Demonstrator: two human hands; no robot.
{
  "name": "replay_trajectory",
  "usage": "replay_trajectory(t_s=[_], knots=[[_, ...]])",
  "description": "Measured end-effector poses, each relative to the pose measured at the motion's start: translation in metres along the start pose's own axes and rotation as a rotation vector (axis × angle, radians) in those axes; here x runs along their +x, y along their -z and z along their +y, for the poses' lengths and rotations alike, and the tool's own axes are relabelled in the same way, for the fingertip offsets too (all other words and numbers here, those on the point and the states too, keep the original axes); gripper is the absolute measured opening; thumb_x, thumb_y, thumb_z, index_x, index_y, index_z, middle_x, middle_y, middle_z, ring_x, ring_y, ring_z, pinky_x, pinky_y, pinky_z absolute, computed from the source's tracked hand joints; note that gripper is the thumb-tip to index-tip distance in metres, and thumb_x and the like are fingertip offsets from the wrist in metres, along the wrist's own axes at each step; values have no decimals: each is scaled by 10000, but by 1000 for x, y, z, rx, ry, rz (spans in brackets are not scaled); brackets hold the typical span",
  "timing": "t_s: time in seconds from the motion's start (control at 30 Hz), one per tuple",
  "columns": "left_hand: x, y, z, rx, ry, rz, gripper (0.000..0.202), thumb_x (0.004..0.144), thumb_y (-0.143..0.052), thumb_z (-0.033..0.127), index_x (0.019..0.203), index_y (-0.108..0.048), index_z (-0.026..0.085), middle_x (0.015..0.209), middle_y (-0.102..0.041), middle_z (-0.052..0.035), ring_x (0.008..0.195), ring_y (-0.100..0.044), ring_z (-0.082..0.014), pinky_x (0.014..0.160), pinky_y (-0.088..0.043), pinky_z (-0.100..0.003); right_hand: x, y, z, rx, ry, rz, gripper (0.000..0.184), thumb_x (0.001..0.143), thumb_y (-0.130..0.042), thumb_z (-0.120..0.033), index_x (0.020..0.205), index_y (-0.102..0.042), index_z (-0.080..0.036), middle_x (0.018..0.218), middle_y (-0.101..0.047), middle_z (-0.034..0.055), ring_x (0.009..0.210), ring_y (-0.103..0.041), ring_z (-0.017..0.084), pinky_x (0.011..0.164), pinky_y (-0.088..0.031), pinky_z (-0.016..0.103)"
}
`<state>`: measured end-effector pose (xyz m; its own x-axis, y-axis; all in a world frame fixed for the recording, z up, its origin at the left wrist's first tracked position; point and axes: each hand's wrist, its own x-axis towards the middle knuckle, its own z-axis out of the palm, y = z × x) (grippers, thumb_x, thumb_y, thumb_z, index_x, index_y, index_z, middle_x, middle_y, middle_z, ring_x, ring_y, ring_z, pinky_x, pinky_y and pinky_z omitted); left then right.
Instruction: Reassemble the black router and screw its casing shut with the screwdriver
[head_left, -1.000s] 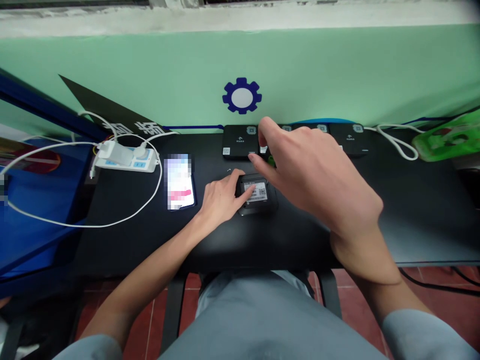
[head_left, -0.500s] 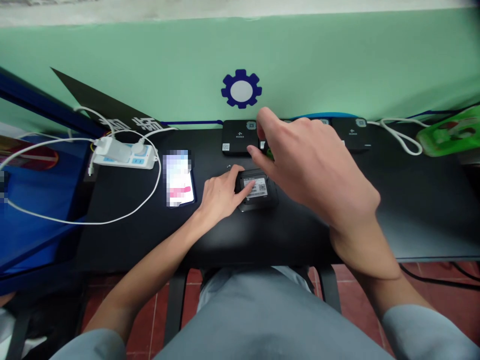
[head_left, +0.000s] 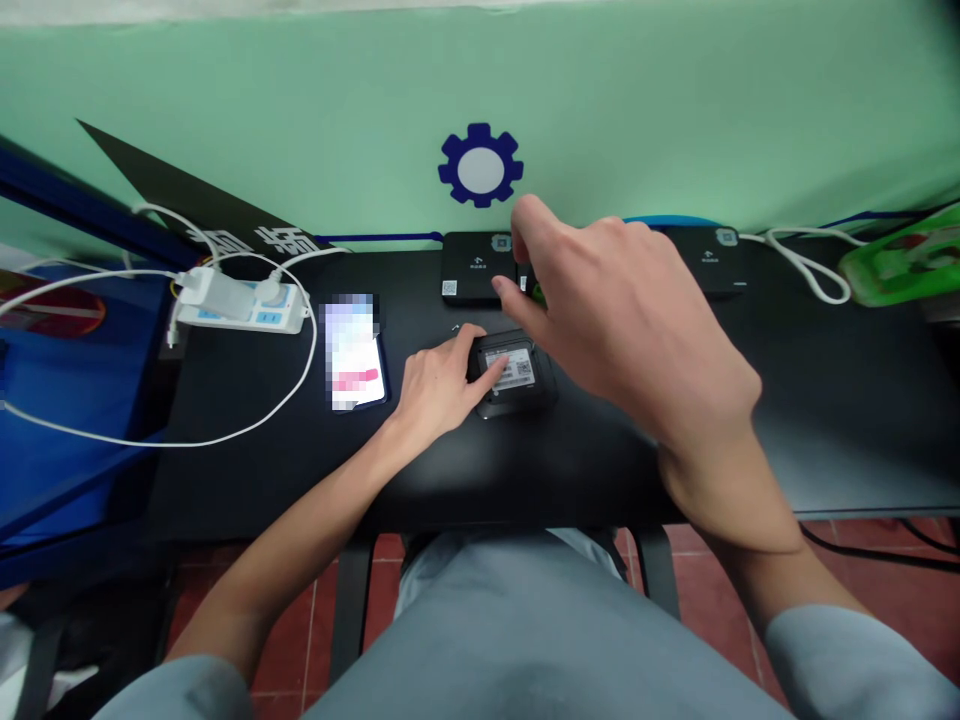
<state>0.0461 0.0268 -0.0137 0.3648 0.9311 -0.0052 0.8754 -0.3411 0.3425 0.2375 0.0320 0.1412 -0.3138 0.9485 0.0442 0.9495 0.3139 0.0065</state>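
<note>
A small black boxy device lies on the table with a white printed label facing up. My left hand holds it from the left, thumb on the label and fingers at its upper left corner. Above the device's right side is my right hand, its index finger curled over and its thumb pointing left. Between those fingers is a tool with a green part, apparently a screwdriver, mostly covered by the hand. Its tip is hidden from me. A tiny shiny bit lies just beyond my left fingers.
Flat black boxes line the wall, partly behind my right hand. A lit phone lies on the black table. Further left are a white power strip and a looping white cable. A green object stands at far right.
The whole view has shifted slightly. Both hands stay in nearly the same place on and over the device, with no clear change of grip.
</note>
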Motion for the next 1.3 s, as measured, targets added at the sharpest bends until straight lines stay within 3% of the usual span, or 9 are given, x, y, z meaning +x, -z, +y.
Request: replay_trajectory(t_s=[0.87, 1.3], knots=[[0, 3, 1, -12, 7, -14, 512, 1100, -505, 663, 1373, -622, 245, 885, -787, -44, 791, -775, -271, 668, -494, -341, -2, 3, 0, -16, 1, -13, 296, 1133, -423, -415, 1241, -578, -186, 804, -659, 76, 653, -592, 265, 597, -256, 376], [0, 2, 1, -4, 0, -6, 502, 1102, -515, 659, 1374, -613, 248, 923, -805, -48, 817, -788, -280, 661, -473, -334, -3, 2, 1, -18, 12, 1, 290, 1132, -444, -402, 1234, -584, -169, 781, -632, 62, 647, -587, 260, 602, -218, 381]])
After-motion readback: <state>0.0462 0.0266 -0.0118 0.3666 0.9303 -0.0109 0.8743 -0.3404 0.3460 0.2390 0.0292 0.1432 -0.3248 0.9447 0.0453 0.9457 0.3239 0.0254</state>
